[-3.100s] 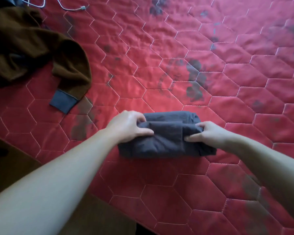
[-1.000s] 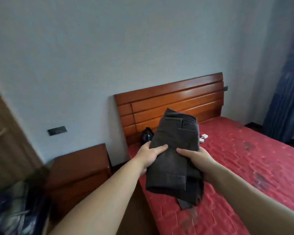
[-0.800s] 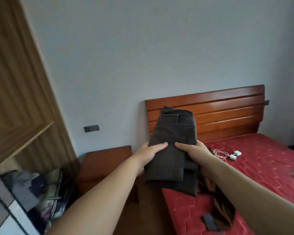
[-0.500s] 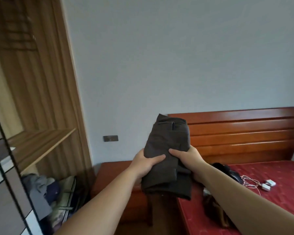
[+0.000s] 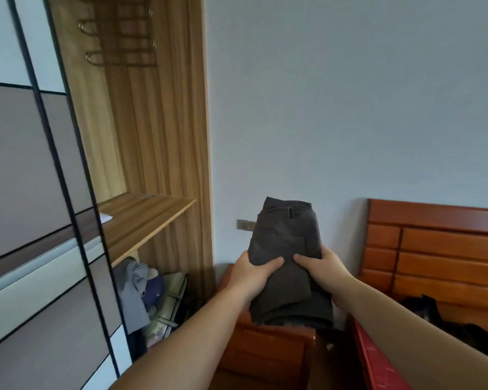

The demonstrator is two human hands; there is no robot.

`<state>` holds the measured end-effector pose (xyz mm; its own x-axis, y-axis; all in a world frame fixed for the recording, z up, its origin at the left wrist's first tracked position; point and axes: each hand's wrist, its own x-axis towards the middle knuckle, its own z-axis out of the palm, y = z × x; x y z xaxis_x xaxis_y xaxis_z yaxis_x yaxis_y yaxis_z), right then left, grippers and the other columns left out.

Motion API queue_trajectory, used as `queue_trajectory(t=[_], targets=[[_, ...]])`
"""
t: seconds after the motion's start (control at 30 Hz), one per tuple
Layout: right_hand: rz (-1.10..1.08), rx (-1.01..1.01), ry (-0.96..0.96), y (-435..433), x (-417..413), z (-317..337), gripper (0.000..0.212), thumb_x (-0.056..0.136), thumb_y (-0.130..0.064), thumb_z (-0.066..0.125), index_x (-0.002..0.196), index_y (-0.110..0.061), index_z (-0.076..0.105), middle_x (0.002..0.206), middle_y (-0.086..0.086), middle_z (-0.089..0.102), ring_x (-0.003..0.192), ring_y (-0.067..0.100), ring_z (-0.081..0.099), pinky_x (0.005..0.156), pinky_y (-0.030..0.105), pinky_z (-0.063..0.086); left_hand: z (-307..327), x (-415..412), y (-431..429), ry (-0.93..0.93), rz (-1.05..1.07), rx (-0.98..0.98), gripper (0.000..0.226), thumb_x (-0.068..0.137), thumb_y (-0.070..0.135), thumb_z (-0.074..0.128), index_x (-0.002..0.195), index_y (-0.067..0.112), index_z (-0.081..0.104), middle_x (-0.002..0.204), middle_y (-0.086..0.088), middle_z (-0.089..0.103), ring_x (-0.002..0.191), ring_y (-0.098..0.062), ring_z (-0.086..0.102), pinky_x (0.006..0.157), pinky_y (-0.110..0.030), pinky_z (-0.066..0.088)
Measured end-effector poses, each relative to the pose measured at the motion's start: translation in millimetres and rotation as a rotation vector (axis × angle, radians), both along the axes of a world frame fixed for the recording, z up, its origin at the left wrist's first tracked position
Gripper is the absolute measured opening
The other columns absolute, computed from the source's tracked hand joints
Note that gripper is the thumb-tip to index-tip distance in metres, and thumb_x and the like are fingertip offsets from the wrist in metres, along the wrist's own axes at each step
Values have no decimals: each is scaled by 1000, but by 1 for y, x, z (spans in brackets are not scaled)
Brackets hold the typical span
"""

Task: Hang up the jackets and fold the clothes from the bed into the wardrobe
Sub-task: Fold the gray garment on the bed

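Note:
A folded pair of dark grey trousers is held up in the air in front of me, waistband end upward. My left hand grips its left edge and my right hand grips its right edge, thumbs on top. The open wardrobe stands to the left, with a wooden shelf at about hand height and several hangers on a rail above. The red bed shows at the lower right, with a dark garment lying near the headboard.
A wooden nightstand stands below my hands between wardrobe and bed. Under the shelf lie piled clothes and a bag. A sliding wardrobe door with grey and white panels fills the left side. The wooden headboard is at right.
I lifted the folded trousers off the bed and turned left with them. The view swung from the bed and headboard toward the open wardrobe, which now fills the left side.

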<state>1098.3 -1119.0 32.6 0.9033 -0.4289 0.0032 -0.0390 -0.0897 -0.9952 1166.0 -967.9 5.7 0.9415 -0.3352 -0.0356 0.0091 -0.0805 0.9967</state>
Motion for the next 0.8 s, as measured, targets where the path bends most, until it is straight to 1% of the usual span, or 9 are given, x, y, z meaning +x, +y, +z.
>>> queue_trajectory(t=[0.1, 0.2, 0.3, 0.4, 0.47, 0.53, 0.63, 0.67, 0.8], targets=[[77, -14, -25, -6, 45, 2, 19, 91, -13, 65, 104, -24, 56, 100, 0, 68, 83, 13, 64, 64, 24, 50, 5, 29, 0, 3, 105, 10, 68, 72, 52, 78, 128, 23, 56, 119, 5, 65, 109, -18, 61, 99, -41, 51], [170, -46, -59, -14, 91, 12, 23, 92, -11, 65, 112, -19, 58, 94, -2, 67, 79, 10, 63, 59, 20, 48, 19, 59, -3, 49, 207, -15, 59, 80, 56, 68, 127, 23, 56, 121, 2, 65, 110, -20, 62, 101, -41, 50], [276, -64, -60, -15, 134, 20, 29, 90, -14, 67, 118, -16, 60, 103, 3, 67, 86, 18, 66, 65, 27, 50, 24, 90, -2, 9, 328, 54, 58, 83, 57, 61, 130, 23, 58, 122, 2, 66, 112, -22, 62, 101, -44, 49], [410, -9, -66, -3, 172, 23, 33, 87, -16, 71, 118, -17, 62, 102, 1, 70, 88, 19, 67, 68, 29, 53, 23, 117, 10, -36, 468, 83, 52, 84, 54, 61, 126, 23, 59, 121, 1, 66, 110, -22, 62, 100, -44, 49], [500, 16, -53, 12, 197, 23, 43, 82, -19, 76, 123, -16, 61, 108, 3, 71, 95, 22, 69, 79, 36, 57, 25, 133, 26, -61, 540, 99, 41, 88, 49, 61, 119, 23, 59, 117, 2, 66, 108, -22, 62, 98, -44, 50], [601, 44, -25, 29, 222, 22, 58, 75, -23, 82, 128, -15, 59, 113, 5, 71, 99, 24, 69, 90, 44, 55, 25, 154, 43, -91, 607, 89, 31, 91, 44, 61, 115, 24, 62, 112, 3, 67, 104, -21, 63, 96, -42, 51], [757, 46, 59, 54, 259, 17, 88, 55, -41, 92, 131, -19, 55, 117, 4, 70, 101, 25, 69, 92, 45, 54, 17, 190, 70, -101, 735, 65, 30, 93, 38, 60, 118, 23, 61, 112, 1, 67, 105, -23, 62, 96, -43, 51], [800, 36, 95, 61, 270, 13, 90, 53, -42, 93, 131, -23, 53, 118, 4, 70, 102, 25, 69, 92, 44, 55, 12, 203, 78, -97, 760, 63, 33, 93, 39, 60, 121, 22, 61, 114, 0, 67, 107, -24, 62, 97, -44, 50], [823, -3, 151, 82, 327, -2, 64, 71, -24, 85, 128, -22, 56, 113, 4, 71, 101, 24, 69, 94, 44, 54, -16, 269, 100, -50, 780, 70, 47, 89, 46, 60, 131, 24, 56, 123, 0, 64, 114, -25, 59, 100, -45, 48]])
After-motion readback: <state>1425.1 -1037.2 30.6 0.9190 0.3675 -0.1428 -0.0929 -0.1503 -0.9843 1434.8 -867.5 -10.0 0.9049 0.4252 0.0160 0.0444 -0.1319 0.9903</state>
